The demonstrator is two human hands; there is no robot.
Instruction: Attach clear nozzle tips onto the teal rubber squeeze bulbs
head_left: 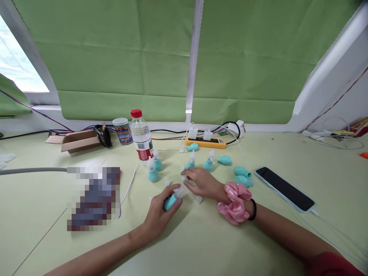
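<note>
The bulb [169, 202], held in the left hand [159, 209] low over the table [198, 241], is best kept steady, nozzle [179, 191] uncovered, while the clear part [184, 177] at the right hand [205, 183], whose grip cannot be told, is best handled lightly.

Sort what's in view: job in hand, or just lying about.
Job:
- teal bulb with translucent nozzle, in the left hand
- upright teal bulbs with translucent nozzles
- loose teal bulbs

Lying about:
- clear plastic bottle, red cap
- yellow plastic power strip
- flat black phone

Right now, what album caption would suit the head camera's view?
Left hand holding a teal bulb, right hand close by, pink scrunchie on its wrist.
</note>
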